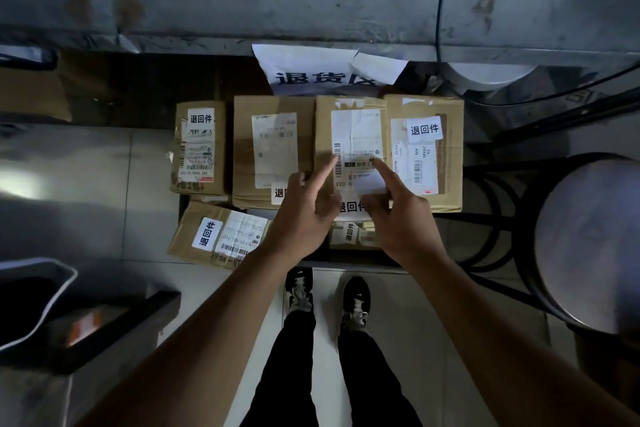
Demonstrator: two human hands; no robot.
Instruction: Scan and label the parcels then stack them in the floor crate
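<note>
**A:** What's biggest in view from where you sit?

**B:** I see the grey wall ledge (pixel 311 10) across the top, then the round stool (pixel 588 239) on the right. Below the ledge sits the floor crate (pixel 183 199), mostly hidden under parcels.

**A:** And the parcels?

**B:** Four cardboard ones lie side by side on top. The third parcel (pixel 323 121) is the one under both hands. A tilted parcel (pixel 194 218) sits lower left.

**A:** Hands?

**B:** The left hand (pixel 304 215) has fingers spread, forefinger extended onto the shipping label (pixel 356 135). The right hand (pixel 405 218) also points at it, other fingers loosely bent; neither clamps anything.
</note>
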